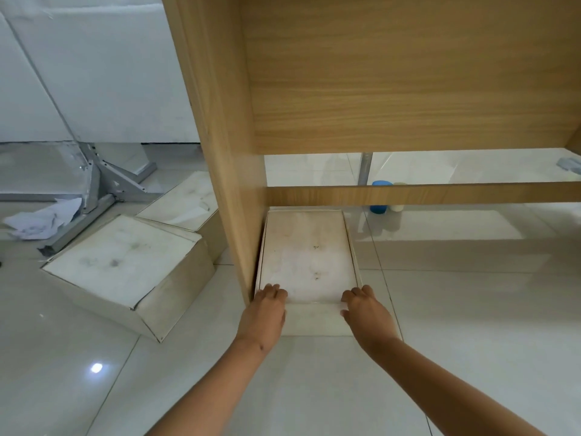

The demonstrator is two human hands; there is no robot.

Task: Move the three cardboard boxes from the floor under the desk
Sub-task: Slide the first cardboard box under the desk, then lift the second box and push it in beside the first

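Observation:
A white-topped cardboard box [308,256] lies on the floor under the wooden desk [393,89], tight against the desk's left side panel [220,152]. My left hand [267,306] grips its near left corner and my right hand [364,306] grips its near right corner, fingers curled over the top edge. A second box [125,272] lies tilted on the floor left of the desk. A third box [185,199] sits behind it, partly hidden by the side panel.
A low wooden crossbar [440,193] spans the desk above the box's far end. A blue cup [381,196] and a small white container [397,206] stand beyond it. A grey metal frame [94,190] and crumpled paper [41,221] lie at left. Glossy tiles cover the floor.

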